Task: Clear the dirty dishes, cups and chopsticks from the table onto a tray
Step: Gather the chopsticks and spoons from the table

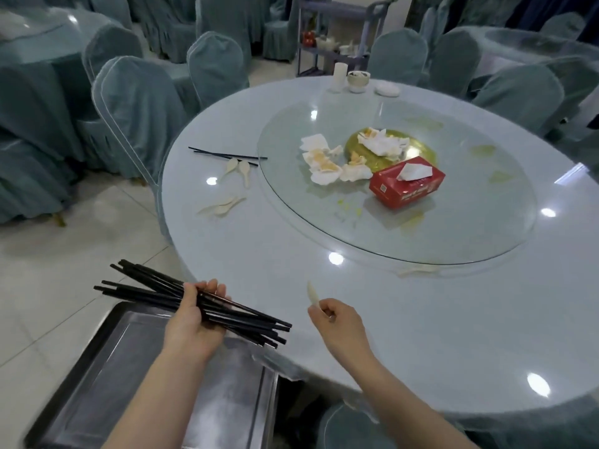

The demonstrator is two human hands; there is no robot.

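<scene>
My left hand [191,319] grips a bundle of several black chopsticks [246,314] over the metal tray [107,361] at the table's near left edge. My right hand [337,328] pinches a small white spoon [312,293] just above the table. More black chopsticks [227,155] lie at the far left of the table, with two white spoons [238,168] beside them and more white spoons [222,207] nearer. A white cup [338,76], a bowl [358,81] and a small dish [387,90] stand at the far edge.
The round table [324,319] carries a glass turntable [453,228] with crumpled napkins [327,170], a gold plate [418,153] and a red tissue box [406,186]. Covered chairs [136,115] ring the table. A service cart [337,34] stands behind.
</scene>
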